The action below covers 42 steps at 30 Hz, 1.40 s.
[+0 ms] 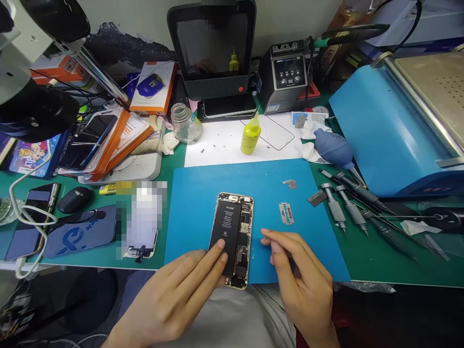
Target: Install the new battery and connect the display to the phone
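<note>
We've got our left hand (174,295) laid over the opened phone (244,239) on the blue mat (194,193), fingertips resting on the black battery (227,223), spread rather than clasping! Just beside it, our right hand (306,275) brings thumb and forefinger close; whether they pinch anything tiny, we can't tell. Beyond them lies a razor blade (286,213).

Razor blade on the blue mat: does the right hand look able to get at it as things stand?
Probably yes: the right hand is close to the razor blade, with only blue mat showing between them. Whether the hand pinches something small, I can't tell.
</note>
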Motion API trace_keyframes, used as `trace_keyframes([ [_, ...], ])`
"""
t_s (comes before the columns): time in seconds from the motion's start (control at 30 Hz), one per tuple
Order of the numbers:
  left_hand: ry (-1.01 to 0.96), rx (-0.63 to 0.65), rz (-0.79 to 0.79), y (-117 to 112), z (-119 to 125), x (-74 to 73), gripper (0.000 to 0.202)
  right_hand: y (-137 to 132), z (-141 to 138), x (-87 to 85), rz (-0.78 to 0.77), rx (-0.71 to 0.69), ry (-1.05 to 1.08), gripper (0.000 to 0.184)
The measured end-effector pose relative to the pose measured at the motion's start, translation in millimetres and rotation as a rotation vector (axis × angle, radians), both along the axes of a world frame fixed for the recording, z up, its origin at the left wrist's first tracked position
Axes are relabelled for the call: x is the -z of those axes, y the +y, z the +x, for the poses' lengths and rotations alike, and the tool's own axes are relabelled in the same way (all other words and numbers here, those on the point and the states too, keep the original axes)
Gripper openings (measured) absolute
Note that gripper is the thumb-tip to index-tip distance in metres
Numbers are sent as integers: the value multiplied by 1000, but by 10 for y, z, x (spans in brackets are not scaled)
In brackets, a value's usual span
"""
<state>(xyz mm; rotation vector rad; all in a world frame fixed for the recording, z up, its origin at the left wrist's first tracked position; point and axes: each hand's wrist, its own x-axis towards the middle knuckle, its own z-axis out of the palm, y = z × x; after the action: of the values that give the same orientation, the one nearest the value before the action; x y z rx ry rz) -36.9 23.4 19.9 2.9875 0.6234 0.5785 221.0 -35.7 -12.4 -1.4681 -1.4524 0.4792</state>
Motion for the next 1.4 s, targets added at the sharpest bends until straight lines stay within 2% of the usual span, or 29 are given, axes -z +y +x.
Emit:
trace_keyframes([
  [0.33,-126,5,9,33,17,123,20,-2,0,-1,-2,5,-18,33],
  [0.53,-146,-102,-106,-14,37,200,22,-2,-6,6,-4,9,-32,31],
  [0.67,-146,-222,-220,-79,34,255,33,1,-2,-1,1,8,-35,31],
  [0.8,-112,-308,-366,-70,-46,183,46,10,6,-7,5,-4,-43,31],
  [0.97,-69,-299,-513,12,-182,58,41,10,5,-6,37,-115,-125,31],
  [1.1,-54,-309,-560,13,-186,88,44,-11,-24,-25,51,-230,-314,29],
  [1.2,-26,-316,-596,-10,-170,116,51,-12,-45,-40,48,-275,-445,36],
  [1.4,-27,-298,-588,-26,-169,125,59,12,-34,-40,71,-325,-545,41],
])
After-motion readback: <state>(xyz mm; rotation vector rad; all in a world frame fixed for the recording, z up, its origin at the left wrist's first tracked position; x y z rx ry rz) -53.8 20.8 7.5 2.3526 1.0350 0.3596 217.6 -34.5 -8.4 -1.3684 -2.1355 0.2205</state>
